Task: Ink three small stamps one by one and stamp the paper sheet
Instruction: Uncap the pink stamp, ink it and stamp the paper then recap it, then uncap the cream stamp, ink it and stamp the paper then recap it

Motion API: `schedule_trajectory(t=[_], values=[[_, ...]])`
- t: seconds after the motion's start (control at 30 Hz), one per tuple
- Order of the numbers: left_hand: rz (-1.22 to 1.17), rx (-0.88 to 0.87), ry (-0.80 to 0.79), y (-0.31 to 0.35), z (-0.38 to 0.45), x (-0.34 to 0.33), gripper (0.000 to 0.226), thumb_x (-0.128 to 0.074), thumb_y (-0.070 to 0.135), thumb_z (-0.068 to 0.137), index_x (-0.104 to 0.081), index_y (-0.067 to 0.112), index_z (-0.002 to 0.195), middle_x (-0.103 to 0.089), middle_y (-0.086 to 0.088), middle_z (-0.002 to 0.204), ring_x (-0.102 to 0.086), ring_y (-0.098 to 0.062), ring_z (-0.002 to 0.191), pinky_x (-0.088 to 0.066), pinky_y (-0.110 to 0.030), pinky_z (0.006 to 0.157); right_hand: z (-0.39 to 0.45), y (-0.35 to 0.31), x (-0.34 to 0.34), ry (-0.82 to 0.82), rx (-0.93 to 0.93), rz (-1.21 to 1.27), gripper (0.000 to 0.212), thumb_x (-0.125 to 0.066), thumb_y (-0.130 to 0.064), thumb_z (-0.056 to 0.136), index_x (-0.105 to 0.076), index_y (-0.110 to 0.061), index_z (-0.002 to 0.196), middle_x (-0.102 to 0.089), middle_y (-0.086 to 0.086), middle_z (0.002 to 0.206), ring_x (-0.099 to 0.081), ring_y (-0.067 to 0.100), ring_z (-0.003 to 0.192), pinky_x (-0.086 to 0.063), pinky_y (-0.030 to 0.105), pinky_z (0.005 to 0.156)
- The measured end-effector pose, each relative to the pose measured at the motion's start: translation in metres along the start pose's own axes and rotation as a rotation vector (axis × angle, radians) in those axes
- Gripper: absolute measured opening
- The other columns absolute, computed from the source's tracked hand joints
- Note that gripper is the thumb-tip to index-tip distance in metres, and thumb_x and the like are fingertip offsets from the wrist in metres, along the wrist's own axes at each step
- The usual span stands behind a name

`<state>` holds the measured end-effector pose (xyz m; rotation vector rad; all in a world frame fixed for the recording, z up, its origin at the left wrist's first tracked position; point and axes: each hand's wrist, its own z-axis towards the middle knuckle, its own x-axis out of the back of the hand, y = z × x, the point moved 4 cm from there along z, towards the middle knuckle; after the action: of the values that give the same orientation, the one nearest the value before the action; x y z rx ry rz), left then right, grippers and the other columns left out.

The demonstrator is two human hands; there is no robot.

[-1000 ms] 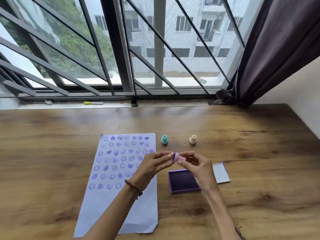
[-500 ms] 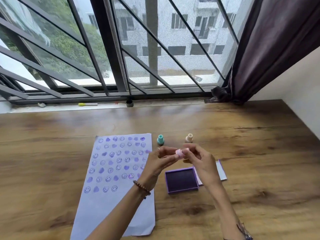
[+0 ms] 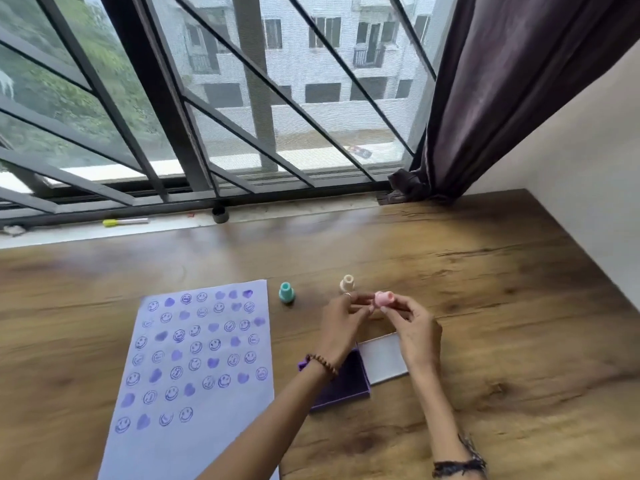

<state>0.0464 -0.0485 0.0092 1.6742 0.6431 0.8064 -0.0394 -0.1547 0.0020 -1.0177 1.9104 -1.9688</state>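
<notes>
I hold a small pink stamp (image 3: pixel 383 299) above the wooden table, pinched in the fingertips of my right hand (image 3: pixel 414 329). My left hand (image 3: pixel 341 323) meets it from the left, fingertips at its near end. A teal stamp (image 3: pixel 286 292) and a cream stamp (image 3: pixel 347 283) stand upright on the table just behind my hands. The open purple ink pad (image 3: pixel 346 384) lies below my wrists, partly hidden by my left forearm, with its pale lid (image 3: pixel 382 358) beside it. The paper sheet (image 3: pixel 194 448) lies to the left, covered with rows of purple smileys and hearts.
A window with dark bars runs along the table's (image 3: pixel 519 341) far edge. On its sill lie a yellow marker (image 3: pixel 124 222) and a small black cap (image 3: pixel 220 214). A dark curtain (image 3: pixel 502 98) hangs at the back right, and a white wall (image 3: pixel 588 202) borders the table's right side.
My hands have drifted right and away from me with the pink stamp, now over the far side of the ink pad's lid. My view has shifted slightly.
</notes>
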Motion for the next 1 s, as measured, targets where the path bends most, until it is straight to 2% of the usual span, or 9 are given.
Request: schedule_trajectory(t=[0.07, 0.17, 0.27, 0.37, 0.5, 0.6, 0.7, 0.77, 1.0], values=[[0.012, 0.055, -0.052, -0.002, 0.010, -0.014, 0.026, -0.056, 0.004, 0.081, -0.070, 0.018, 0.098, -0.073, -0.003, 0.088, -0.067, -0.007, 0.076, -0.053, -0.023, 0.076, 0.013, -0.002, 0.004, 0.061, 0.038, -0.080, 0.016, -0.073, -0.011, 0.075, -0.071, -0.014, 0.090, -0.071, 0.004, 0.090, -0.067, 0.009, 0.075, -0.048, 0.006, 0.064], [-0.091, 0.171, -0.121, -0.006, 0.021, -0.034, 0.034, -0.046, -0.004, 0.081, -0.068, 0.013, 0.101, -0.068, -0.007, 0.079, -0.055, -0.004, 0.058, -0.046, -0.025, 0.064, 0.029, -0.004, 0.004, 0.103, 0.071, -0.189, 0.013, -0.072, -0.011, 0.076, -0.071, -0.013, 0.089, -0.069, 0.008, 0.091, -0.067, 0.017, 0.077, -0.052, 0.025, 0.070], [-0.089, 0.160, -0.139, 0.000, 0.028, -0.042, 0.035, -0.043, -0.006, 0.081, -0.067, 0.012, 0.100, -0.071, -0.020, 0.088, -0.056, -0.014, 0.069, -0.044, -0.031, 0.069, 0.040, -0.007, 0.003, 0.118, 0.068, -0.232, 0.013, -0.069, -0.009, 0.078, -0.070, -0.008, 0.091, -0.068, 0.014, 0.093, -0.067, 0.024, 0.078, -0.054, 0.039, 0.075], [-0.046, 0.145, -0.154, 0.002, 0.025, -0.038, 0.032, -0.047, -0.004, 0.081, -0.066, 0.011, 0.101, -0.070, -0.020, 0.097, -0.056, -0.016, 0.078, -0.045, -0.033, 0.073, 0.039, -0.010, 0.001, 0.164, 0.059, -0.256, 0.017, -0.071, -0.007, 0.076, -0.069, -0.005, 0.093, -0.066, 0.014, 0.095, -0.062, 0.019, 0.072, -0.048, 0.027, 0.070], [-0.096, 0.275, 0.018, -0.019, 0.012, -0.001, 0.022, -0.051, 0.000, 0.083, -0.068, 0.013, 0.077, -0.066, -0.009, 0.068, -0.060, -0.019, 0.065, -0.052, -0.031, 0.067, 0.016, -0.014, -0.003, 0.314, 0.118, -0.328, 0.016, -0.073, -0.003, 0.071, -0.063, -0.005, 0.083, -0.063, 0.014, 0.087, -0.055, 0.020, 0.067, -0.034, 0.017, 0.063], [-0.039, 0.269, 0.165, -0.027, 0.005, 0.026, 0.016, -0.053, 0.003, 0.084, -0.067, 0.009, 0.086, -0.069, -0.008, 0.074, -0.067, -0.020, 0.069, -0.057, -0.032, 0.074, 0.001, -0.018, -0.024, 0.202, 0.181, -0.358, 0.010, -0.069, -0.001, 0.075, -0.064, -0.005, 0.082, -0.064, 0.012, 0.084, -0.053, 0.017, 0.064, -0.034, 0.015, 0.063], [-0.046, 0.222, 0.182, -0.023, 0.008, 0.031, 0.027, -0.048, 0.002, 0.086, -0.058, 0.019, 0.105, -0.067, -0.002, 0.075, -0.065, -0.010, 0.063, -0.056, -0.017, 0.063, 0.002, -0.018, -0.047, 0.059, 0.154, -0.359, 0.015, -0.067, 0.000, 0.076, -0.065, -0.005, 0.090, -0.067, 0.012, 0.092, -0.062, 0.026, 0.076, -0.050, 0.034, 0.074], [-0.029, 0.194, 0.150, -0.019, 0.013, 0.029, 0.033, -0.045, 0.001, 0.087, -0.058, 0.020, 0.111, -0.068, -0.003, 0.078, -0.062, -0.009, 0.059, -0.056, -0.019, 0.062, 0.007, -0.021, -0.056, 0.020, 0.158, -0.362, 0.019, -0.067, 0.000, 0.075, -0.065, -0.005, 0.093, -0.067, 0.014, 0.094, -0.062, 0.030, 0.082, -0.051, 0.042, 0.078], [-0.184, 0.182, 0.186, -0.018, 0.004, 0.038, 0.012, -0.057, 0.005, 0.084, -0.067, 0.009, 0.089, -0.068, -0.008, 0.077, -0.064, -0.012, 0.068, -0.056, -0.021, 0.066, 0.000, -0.026, -0.054, -0.078, 0.175, -0.292, 0.016, -0.070, -0.011, 0.075, -0.063, -0.016, 0.089, -0.069, 0.005, 0.085, -0.063, 0.019, 0.079, -0.049, 0.026, 0.071]])
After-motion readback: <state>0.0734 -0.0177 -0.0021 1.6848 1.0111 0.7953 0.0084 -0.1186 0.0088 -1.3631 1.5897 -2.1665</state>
